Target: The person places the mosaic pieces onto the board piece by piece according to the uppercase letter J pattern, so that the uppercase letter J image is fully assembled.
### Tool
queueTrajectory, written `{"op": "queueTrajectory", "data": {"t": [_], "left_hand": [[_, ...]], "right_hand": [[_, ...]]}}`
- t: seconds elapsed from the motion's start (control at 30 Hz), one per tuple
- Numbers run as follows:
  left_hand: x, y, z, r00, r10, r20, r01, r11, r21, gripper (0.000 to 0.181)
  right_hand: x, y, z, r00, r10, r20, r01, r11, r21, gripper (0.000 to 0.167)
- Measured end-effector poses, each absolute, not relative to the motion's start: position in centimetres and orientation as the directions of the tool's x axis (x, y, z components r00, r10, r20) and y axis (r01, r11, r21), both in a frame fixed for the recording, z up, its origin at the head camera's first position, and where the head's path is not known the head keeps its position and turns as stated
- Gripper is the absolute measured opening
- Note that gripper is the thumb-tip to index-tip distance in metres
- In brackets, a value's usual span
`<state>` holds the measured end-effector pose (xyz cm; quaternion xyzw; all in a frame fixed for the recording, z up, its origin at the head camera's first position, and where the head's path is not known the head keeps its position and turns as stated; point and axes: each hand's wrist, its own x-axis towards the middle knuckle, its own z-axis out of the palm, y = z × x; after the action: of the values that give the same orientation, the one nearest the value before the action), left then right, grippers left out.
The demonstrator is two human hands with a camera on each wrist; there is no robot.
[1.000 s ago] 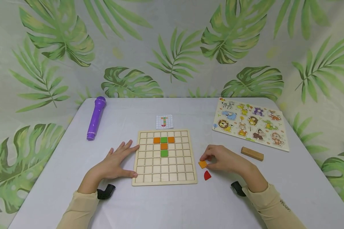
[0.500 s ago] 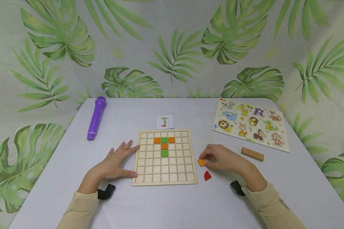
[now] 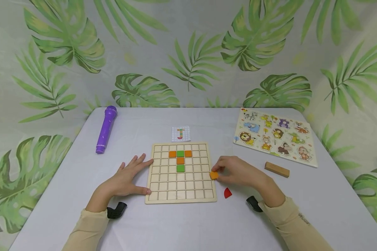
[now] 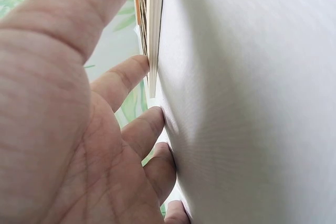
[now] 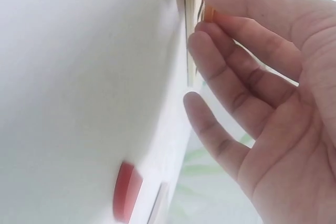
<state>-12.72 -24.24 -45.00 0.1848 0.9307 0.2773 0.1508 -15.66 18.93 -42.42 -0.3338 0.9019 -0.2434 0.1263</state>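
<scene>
While our left hand (image 3: 125, 179) lies spread at 9 o'clock of the board (image 3: 181, 183), thumb and forefinger touching its edge, our right hand (image 3: 235, 170) pinches an orange tile (image 3: 214, 175) between thumb and forefinger, its other fingers loosely bent. Flat and square, the orange tile overlaps the board's rim at 3 o'clock; whether it touches the wood we cannot tell. Our fingertips cover part of it.

The board is pale wood, scored by thin dark lines into square cells. Towards 12 o'clock on it, five tiles (image 3: 180, 160) make a T: orange, green and orange across, then orange and green down the stem.

Near our right thumb, at the board's 4 o'clock, a red wedge (image 3: 227, 192) with one curved edge lies on the smooth white worktop (image 3: 182, 226). Around the board we see a gridded paper card (image 3: 180, 134) at 12, a glossy purple microphone (image 3: 106, 129) at 10, a flat animal puzzle (image 3: 274, 136) at 2, and an oblong brown block (image 3: 277, 169) at 3, past our right hand. Beyond the worktop hangs a leaf-printed cloth (image 3: 188, 59).
</scene>
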Motion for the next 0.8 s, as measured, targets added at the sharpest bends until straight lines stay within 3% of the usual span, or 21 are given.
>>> {"op": "queueTrajectory", "data": {"t": [0.8], "left_hand": [[-12.6, -24.1, -44.7, -0.887, 0.428, -0.175, 0.261, 0.776, 0.575, 0.109]], "right_hand": [[-16.2, 14.5, -42.0, -0.706, -0.707, -0.039, -0.592, 0.620, -0.516, 0.019]]}}
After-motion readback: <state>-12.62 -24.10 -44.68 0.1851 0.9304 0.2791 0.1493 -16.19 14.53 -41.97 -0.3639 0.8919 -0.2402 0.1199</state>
